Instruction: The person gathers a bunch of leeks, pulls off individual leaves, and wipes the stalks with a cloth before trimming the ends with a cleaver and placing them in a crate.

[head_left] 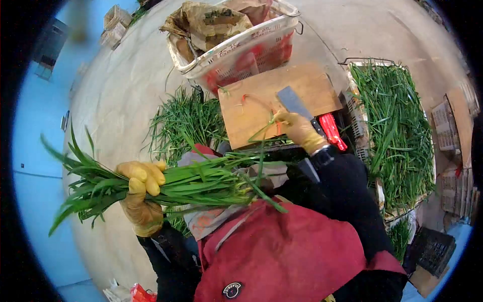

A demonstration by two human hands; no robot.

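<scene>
My left hand point(142, 194), in a yellow glove, is closed around a bunch of long flat green leaves point(201, 183). The leaf tips fan out to the left, and the paler stem ends point right, over my lap. My right hand point(298, 130), also gloved, is over the near right part of a wooden board point(236, 118). Its fingers are pinched on a thin green leaf point(262, 132) that trails to the left. Beside that hand lies a cleaver point(296, 102) with a black handle, its blade flat on the board. Thin reddish strips point(259, 102) lie there too.
A white basket point(241, 53) with brown sacking stands behind the board. At right, a long crate point(381, 189) is heaped with greens. Loose greens point(186, 118) lie on the floor to the left. A red packet point(332, 131) sits beside the board; stacked crates point(455, 189) stand far right.
</scene>
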